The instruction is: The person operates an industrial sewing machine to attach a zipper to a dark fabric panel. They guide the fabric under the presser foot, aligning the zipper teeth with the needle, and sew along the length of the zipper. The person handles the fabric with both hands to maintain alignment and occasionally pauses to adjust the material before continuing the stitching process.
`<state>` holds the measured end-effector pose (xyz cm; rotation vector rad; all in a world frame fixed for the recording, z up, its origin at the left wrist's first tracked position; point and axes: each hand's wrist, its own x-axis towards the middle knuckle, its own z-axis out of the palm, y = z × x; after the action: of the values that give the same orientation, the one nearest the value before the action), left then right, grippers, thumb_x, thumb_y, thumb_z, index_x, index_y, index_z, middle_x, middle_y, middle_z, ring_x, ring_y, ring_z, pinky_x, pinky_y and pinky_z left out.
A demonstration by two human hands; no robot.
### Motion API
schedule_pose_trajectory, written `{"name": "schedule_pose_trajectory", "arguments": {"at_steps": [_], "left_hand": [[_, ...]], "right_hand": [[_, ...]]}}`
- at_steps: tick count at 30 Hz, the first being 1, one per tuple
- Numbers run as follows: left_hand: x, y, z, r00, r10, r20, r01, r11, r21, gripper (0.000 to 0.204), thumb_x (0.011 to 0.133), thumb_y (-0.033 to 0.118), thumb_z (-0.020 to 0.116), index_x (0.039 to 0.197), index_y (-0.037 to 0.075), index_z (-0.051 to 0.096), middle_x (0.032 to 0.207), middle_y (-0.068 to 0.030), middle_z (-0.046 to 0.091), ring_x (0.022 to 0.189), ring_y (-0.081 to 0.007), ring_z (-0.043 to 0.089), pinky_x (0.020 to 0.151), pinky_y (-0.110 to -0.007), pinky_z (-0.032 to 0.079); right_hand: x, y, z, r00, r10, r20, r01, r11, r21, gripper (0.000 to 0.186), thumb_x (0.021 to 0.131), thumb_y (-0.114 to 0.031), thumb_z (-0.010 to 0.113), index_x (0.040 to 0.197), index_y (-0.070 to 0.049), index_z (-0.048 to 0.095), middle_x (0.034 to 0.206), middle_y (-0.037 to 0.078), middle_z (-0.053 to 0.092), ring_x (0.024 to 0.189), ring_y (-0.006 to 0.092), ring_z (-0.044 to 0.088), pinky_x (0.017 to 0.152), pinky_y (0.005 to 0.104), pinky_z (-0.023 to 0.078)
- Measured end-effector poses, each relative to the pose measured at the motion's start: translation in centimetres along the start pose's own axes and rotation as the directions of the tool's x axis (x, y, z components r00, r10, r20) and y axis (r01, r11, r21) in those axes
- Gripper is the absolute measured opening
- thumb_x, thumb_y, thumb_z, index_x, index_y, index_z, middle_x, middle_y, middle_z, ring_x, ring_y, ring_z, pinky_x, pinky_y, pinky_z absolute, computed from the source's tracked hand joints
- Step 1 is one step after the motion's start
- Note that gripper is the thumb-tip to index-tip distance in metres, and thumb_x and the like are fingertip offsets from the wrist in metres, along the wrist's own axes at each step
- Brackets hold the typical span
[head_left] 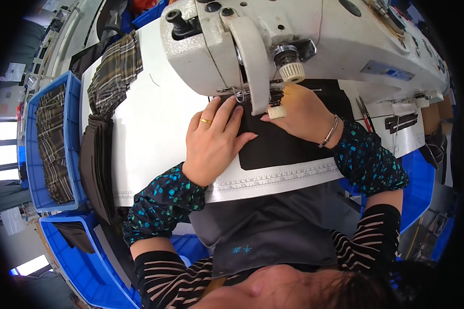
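Note:
A dark brown cloth piece [286, 149] lies flat under the needle area of a white sewing machine [201, 62]. My left hand [211, 139], with a ring on one finger, rests on the cloth's left edge and the white tabletop. Its fingers are spread, and the fingertips reach close to the presser foot [242, 96]. Flat on the cloth to the right of the needle is my right hand [307, 113], a bracelet at its wrist. The thumb stretches out to the left; the machine's knobs hide most of the other fingertips.
A ruler strip [278, 177] runs along the table's front edge. Folded dark and plaid cloth pieces [97, 165] hang at the left, beside a blue bin [31, 154] holding plaid cloth. A second blue bin [82, 273] stands nearer. Thread snips [365, 114] lie at right.

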<state>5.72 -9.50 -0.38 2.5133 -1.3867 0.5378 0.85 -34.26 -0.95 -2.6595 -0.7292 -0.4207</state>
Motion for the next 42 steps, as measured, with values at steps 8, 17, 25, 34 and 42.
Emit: {"name": "schedule_pose_trajectory", "arguments": {"at_steps": [8, 17, 25, 34, 42], "left_hand": [[-0.7, -0.3, 1.0, 0.999, -0.007, 0.053, 0.015, 0.989, -0.144, 0.057, 0.087, 0.039, 0.082, 0.13, 0.003, 0.072, 0.136, -0.0093, 0.071, 0.125, -0.0283, 0.067, 0.099, -0.04, 0.055], [-0.7, -0.3, 1.2, 0.997, 0.013, 0.077, -0.003, 0.992, -0.125, 0.059, 0.09, 0.045, 0.076, 0.132, 0.004, 0.071, 0.137, -0.0092, 0.068, 0.128, -0.0289, 0.062, 0.106, -0.047, 0.049], [-0.1, -0.4, 1.1, 0.997, -0.012, 0.07, 0.016, 0.997, -0.069, 0.059, 0.088, 0.045, 0.079, 0.133, 0.007, 0.072, 0.133, -0.0052, 0.072, 0.129, -0.0236, 0.065, 0.107, -0.041, 0.048], [0.1, -0.5, 1.0, 0.997, -0.025, 0.075, 0.031, 0.997, -0.068, 0.059, 0.09, 0.046, 0.078, 0.135, 0.007, 0.072, 0.132, -0.006, 0.072, 0.13, -0.024, 0.064, 0.108, -0.04, 0.048], [0.1, -0.5, 1.1, 0.997, -0.022, 0.079, 0.027, 0.998, -0.065, 0.059, 0.09, 0.047, 0.077, 0.134, 0.008, 0.072, 0.131, -0.006, 0.072, 0.131, -0.0233, 0.064, 0.108, -0.041, 0.048]], "right_hand": [[0.5, 0.3, 0.2, 0.998, -0.029, -0.064, 0.027, 0.999, -0.044, 0.033, 0.088, -0.032, 0.082, 0.116, -0.014, 0.08, 0.1, 0.01, 0.074, 0.091, 0.0336, 0.068, 0.081, 0.0436, 0.055], [0.5, -0.1, 0.1, 0.999, -0.006, -0.045, 0.004, 0.999, -0.039, 0.038, 0.091, -0.025, 0.08, 0.128, -0.018, 0.079, 0.108, 0.008, 0.075, 0.096, 0.0322, 0.068, 0.085, 0.043, 0.056], [0.6, 0.3, 0.5, 0.999, 0.002, -0.041, -0.006, 0.996, -0.087, 0.037, 0.09, -0.023, 0.08, 0.127, -0.015, 0.079, 0.104, 0.006, 0.076, 0.096, 0.0317, 0.068, 0.085, 0.0421, 0.056], [0.5, 0.4, 0.9, 0.998, 0.015, -0.056, -0.022, 0.993, -0.118, 0.036, 0.092, -0.024, 0.079, 0.127, -0.015, 0.079, 0.104, 0.008, 0.077, 0.092, 0.0319, 0.068, 0.086, 0.0414, 0.054], [0.4, 0.3, 1.4, 0.995, -0.009, -0.095, -0.004, 0.99, -0.138, 0.015, 0.083, -0.018, 0.074, 0.09, -0.005, 0.073, 0.099, 0.01, 0.073, 0.119, 0.0299, 0.067, 0.11, 0.0444, 0.049]]}}
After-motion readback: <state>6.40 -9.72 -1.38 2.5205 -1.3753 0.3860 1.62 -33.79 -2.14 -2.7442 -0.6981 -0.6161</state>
